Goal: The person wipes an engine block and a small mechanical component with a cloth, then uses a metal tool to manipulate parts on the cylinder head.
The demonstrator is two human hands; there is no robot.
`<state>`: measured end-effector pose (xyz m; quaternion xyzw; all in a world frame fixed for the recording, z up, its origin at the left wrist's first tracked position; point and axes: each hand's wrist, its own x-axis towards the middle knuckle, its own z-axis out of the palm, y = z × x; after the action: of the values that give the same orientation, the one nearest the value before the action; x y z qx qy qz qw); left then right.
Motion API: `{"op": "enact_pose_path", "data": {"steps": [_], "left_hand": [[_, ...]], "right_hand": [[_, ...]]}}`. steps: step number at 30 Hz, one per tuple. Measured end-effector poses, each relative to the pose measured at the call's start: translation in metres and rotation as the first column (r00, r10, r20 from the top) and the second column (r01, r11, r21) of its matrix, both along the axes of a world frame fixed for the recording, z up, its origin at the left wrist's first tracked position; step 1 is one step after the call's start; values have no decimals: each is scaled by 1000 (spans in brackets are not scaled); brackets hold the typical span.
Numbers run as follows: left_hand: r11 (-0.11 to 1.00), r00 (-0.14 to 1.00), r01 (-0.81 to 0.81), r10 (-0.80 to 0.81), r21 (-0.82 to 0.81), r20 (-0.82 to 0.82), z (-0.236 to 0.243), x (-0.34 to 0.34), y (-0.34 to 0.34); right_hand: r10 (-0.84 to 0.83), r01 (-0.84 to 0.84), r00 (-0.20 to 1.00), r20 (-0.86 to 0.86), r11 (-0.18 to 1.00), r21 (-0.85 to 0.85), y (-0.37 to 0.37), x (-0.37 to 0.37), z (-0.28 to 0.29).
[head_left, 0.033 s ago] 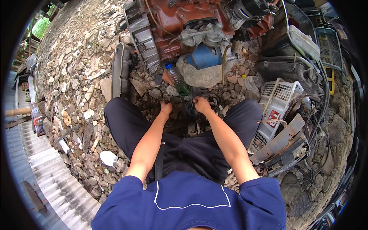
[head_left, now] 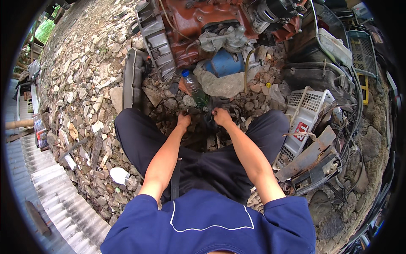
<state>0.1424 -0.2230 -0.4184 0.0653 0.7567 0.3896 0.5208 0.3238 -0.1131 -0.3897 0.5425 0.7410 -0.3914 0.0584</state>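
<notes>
Between my bent knees, my left hand [head_left: 183, 118] is closed on something small and dark that I cannot make out. My right hand [head_left: 220, 115] grips a dark, crumpled rag or bag [head_left: 214, 122] that hangs among the stones. Just beyond both hands a clear plastic bottle [head_left: 194, 89] with a blue cap leans on the rubble, with green showing at its bottom. Behind it a blue cylindrical part [head_left: 224, 63] rests on a pale rock [head_left: 224, 86], below a red engine block [head_left: 203, 12] with grey metal fittings.
A dark metal pan [head_left: 131, 80] stands left of the engine. Right are dark casings [head_left: 315, 80], a white plastic crate [head_left: 308, 101], hoses and rusty scrap [head_left: 317, 148]. Rubble [head_left: 80, 84] covers the left ground, bordered by corrugated sheets [head_left: 50, 178]. A white object [head_left: 119, 174] lies by my left leg.
</notes>
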Motion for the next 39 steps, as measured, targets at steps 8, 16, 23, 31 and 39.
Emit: {"op": "enact_pose_path", "data": {"steps": [8,16,23,31,39], "left_hand": [[933,873,361,-342,-11,-347,-29,6,-6],[950,854,290,-311,-114,-416,-20,3,-7],[998,959,-55,61,29,-278,64,10,20],[644,530,152,587,750,-612,259,-36,66],[390,-153,819,856,421,-494,470,-109,208]], "right_hand": [[87,-82,995,39,991,-103,-8,-2,15],[127,-128,992,-18,987,-96,-12,-9,26],[157,-188,946,-285,979,-84,7,-14,75],[165,-121,664,-729,986,113,60,-28,369],[145,-36,989,-19,371,928,214,-104,477]]}}
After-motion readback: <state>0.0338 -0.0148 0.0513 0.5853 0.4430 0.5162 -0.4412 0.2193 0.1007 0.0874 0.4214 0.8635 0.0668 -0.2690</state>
